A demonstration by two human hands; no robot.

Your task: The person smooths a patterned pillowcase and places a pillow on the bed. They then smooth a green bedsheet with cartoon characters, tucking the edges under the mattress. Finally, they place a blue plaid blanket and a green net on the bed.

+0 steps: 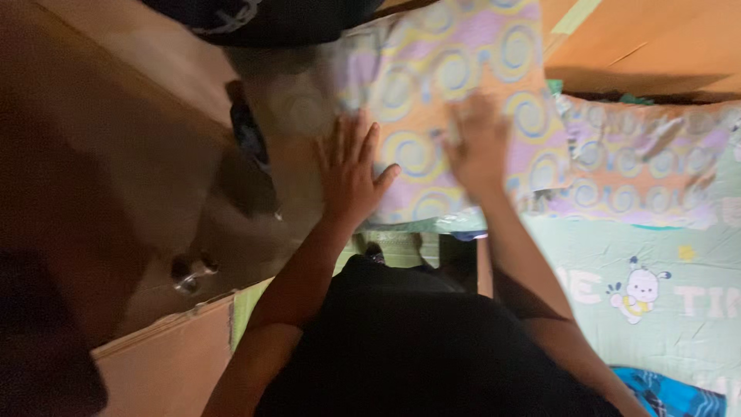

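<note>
A pillow (448, 100) in a swirl-patterned case of orange, purple and blue lies under both hands, its lower edge over the gap between a wooden cabinet (116, 154) and the bed. The left hand (351, 174) presses flat on its lower left part with fingers spread, gripping nothing, and the right hand (478, 147), blurred, lies open and flat just beside it. To the right sits a second pillow (641, 166) in the same print, on a pale green sheet (617, 255) with a cartoon figure (637, 289) and large pale lettering.

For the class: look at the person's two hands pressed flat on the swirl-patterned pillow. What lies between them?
In the head view, only the swirl-patterned pillow shows between the left hand and right hand; nothing else lies there.
</note>
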